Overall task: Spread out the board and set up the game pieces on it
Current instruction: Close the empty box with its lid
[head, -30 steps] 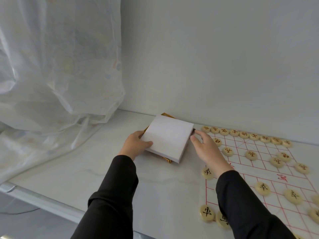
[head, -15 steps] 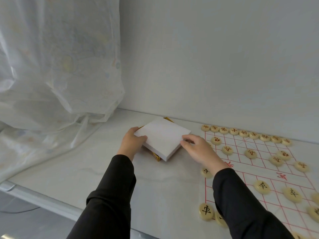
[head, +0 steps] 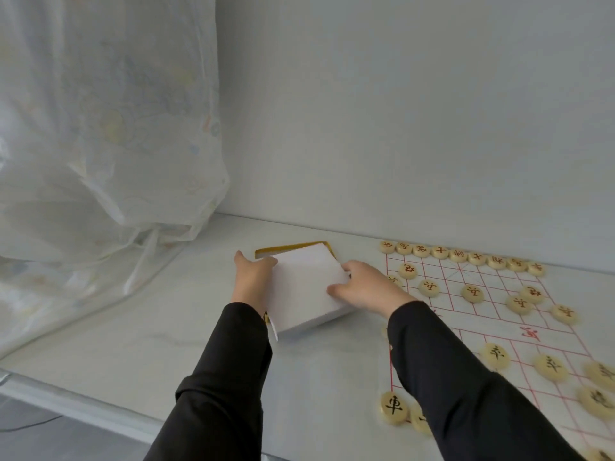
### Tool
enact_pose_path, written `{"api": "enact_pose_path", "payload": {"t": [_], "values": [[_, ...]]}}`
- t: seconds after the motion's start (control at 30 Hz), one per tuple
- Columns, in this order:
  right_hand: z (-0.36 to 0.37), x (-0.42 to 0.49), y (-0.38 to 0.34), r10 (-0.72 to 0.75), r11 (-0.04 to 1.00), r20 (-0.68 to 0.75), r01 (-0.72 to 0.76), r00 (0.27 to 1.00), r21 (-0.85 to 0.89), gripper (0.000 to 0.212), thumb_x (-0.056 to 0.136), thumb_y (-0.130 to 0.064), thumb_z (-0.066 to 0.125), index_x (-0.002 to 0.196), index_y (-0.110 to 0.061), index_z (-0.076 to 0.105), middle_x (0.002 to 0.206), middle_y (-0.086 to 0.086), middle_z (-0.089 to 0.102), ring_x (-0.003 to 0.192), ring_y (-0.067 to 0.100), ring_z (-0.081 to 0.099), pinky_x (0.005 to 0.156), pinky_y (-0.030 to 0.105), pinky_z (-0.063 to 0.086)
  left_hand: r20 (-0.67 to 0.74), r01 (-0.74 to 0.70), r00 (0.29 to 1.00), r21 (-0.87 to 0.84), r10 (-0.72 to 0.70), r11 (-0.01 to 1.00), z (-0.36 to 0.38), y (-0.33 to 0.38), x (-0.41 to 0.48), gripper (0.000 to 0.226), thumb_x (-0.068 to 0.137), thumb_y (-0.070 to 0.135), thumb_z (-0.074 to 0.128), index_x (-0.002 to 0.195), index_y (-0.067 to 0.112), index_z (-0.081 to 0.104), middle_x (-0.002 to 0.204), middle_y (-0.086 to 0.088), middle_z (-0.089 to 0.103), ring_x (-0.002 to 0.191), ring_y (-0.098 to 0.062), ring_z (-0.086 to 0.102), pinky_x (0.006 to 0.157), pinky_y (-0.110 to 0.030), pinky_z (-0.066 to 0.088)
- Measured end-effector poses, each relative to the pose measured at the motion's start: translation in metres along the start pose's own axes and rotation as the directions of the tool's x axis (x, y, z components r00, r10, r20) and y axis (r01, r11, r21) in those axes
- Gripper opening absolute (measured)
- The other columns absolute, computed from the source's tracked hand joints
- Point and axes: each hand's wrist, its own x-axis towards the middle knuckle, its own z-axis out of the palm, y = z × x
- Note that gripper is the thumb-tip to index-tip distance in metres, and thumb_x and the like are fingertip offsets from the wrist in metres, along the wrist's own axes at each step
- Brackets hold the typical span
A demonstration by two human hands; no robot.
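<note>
Left hand point(head: 254, 281) and right hand point(head: 366, 289) grip white box point(head: 304, 289), corner pointing away.

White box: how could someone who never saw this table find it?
Find the pale table by the wall. Left of the red-lined game board, the left hand and right hand hold a square white box. It is plain, with a yellow tray under it, unlike the small round pieces.

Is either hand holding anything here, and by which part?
Both hold the white lid: the left hand grips its left edge, thumb on top; the right hand grips its right edge. It sits askew over the yellow box.
</note>
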Motion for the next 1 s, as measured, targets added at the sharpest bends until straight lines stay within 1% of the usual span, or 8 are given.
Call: {"api": "enact_pose_path", "payload": {"t": [0.17, 0.23, 0.33, 0.4, 0.53, 0.7, 0.87, 1.0], "values": [[0.017, -0.027, 0.01, 0.025, 0.997, -0.045, -0.022, 0.999, 0.069, 0.042, 0.083, -0.029, 0.063, 0.119, -0.01, 0.052, 0.114, 0.006, 0.06, 0.1, 0.024, 0.059, 0.072, 0.028, 0.045, 0.107, 0.0, 0.994, 0.091, -0.01, 0.996, -0.014, 0.002, -0.008, 0.069, 0.093, 0.017, 0.05, 0.149, 0.021, 0.009, 0.149, -0.013, 0.028, 0.126, -0.032, 0.041, 0.105, -0.046, 0.037], [0.021, -0.035, 0.016, 0.033, 0.997, -0.068, -0.028, 0.997, 0.071, 0.039, 0.083, -0.029, 0.063, 0.117, -0.01, 0.055, 0.112, 0.005, 0.062, 0.099, 0.023, 0.06, 0.071, 0.027, 0.045, 0.134, -0.008, 0.991, 0.235, -0.024, 0.972, -0.02, 0.004, -0.017, 0.067, 0.093, 0.02, 0.05, 0.149, 0.019, 0.012, 0.149, -0.01, 0.028, 0.13, -0.031, 0.037, 0.105, -0.043, 0.038], [0.022, -0.042, 0.023, 0.033, 0.993, -0.074, -0.024, 0.997, 0.114, 0.029, 0.086, -0.03, 0.062, 0.108, -0.01, 0.061, 0.104, 0.005, 0.066, 0.09, 0.019, 0.061, 0.061, 0.02, 0.043, 0.136, -0.061, 0.991, 0.561, -0.02, 0.825, -0.033, 0.009, -0.032, 0.056, 0.092, 0.025, 0.051, 0.142, 0.013, 0.03, 0.138, -0.011, 0.043, 0.124, -0.03, 0.045, 0.092, -0.039, 0.044], [0.019, -0.043, 0.023, 0.028, 0.994, -0.087, -0.019, 0.996, 0.105, 0.029, 0.087, -0.031, 0.061, 0.105, -0.009, 0.063, 0.1, 0.005, 0.067, 0.087, 0.019, 0.061, 0.061, 0.02, 0.044, 0.148, -0.091, 0.989, 0.677, -0.015, 0.731, -0.041, 0.012, -0.04, 0.031, 0.093, 0.027, 0.051, 0.119, 0.01, 0.05, 0.119, -0.011, 0.055, 0.112, -0.028, 0.055, 0.085, -0.036, 0.049], [0.013, -0.042, 0.015, 0.009, 0.995, -0.194, 0.011, 0.981, 0.104, 0.028, 0.087, -0.03, 0.061, 0.103, -0.007, 0.066, 0.087, 0.001, 0.064, 0.08, 0.018, 0.06, 0.067, 0.027, 0.047, 0.161, -0.078, 0.987, 0.601, -0.026, 0.795, -0.043, 0.017, -0.045, 0.029, 0.093, 0.026, 0.051, 0.109, 0.004, 0.061, 0.106, -0.009, 0.064, 0.093, -0.022, 0.064, 0.067, -0.026, 0.053], [0.007, -0.033, 0.006, -0.025, 0.989, -0.307, 0.068, 0.951, 0.129, 0.024, 0.088, -0.025, 0.062, 0.101, -0.006, 0.069, 0.086, 0.001, 0.065, 0.073, 0.014, 0.056, 0.053, 0.016, 0.041, 0.106, -0.121, 0.991, 0.519, 0.077, 0.846, -0.036, 0.019, -0.037, 0.021, 0.091, 0.018, 0.048, 0.096, 0.005, 0.064, 0.103, -0.012, 0.067, 0.093, -0.025, 0.065, 0.06, -0.025, 0.052], [0.004, -0.02, 0.0, -0.031, 0.983, -0.354, 0.092, 0.935, 0.157, 0.025, 0.089, -0.026, 0.06, 0.104, -0.006, 0.068, 0.096, 0.004, 0.067, 0.078, 0.014, 0.055, 0.052, 0.015, 0.037, 0.065, -0.189, 0.981, 0.512, 0.182, 0.838, -0.027, 0.016, -0.025, 0.032, 0.092, 0.019, 0.049, 0.12, 0.008, 0.059, 0.115, -0.009, 0.061, 0.104, -0.027, 0.06, 0.087, -0.038, 0.052], [0.014, -0.015, 0.003, -0.033, 0.997, -0.356, 0.058, 0.934, 0.059, 0.024, 0.089, -0.029, 0.059, 0.092, -0.006, 0.068, 0.079, 0.001, 0.062, 0.066, 0.012, 0.054, 0.047, 0.018, 0.035, 0.119, -0.225, 0.974, 0.601, 0.193, 0.767, -0.025, 0.008, -0.016, 0.044, 0.088, 0.014, 0.057, 0.13, 0.006, 0.052, 0.124, -0.01, 0.058, 0.114, -0.027, 0.054, 0.099, -0.039, 0.045]]}}
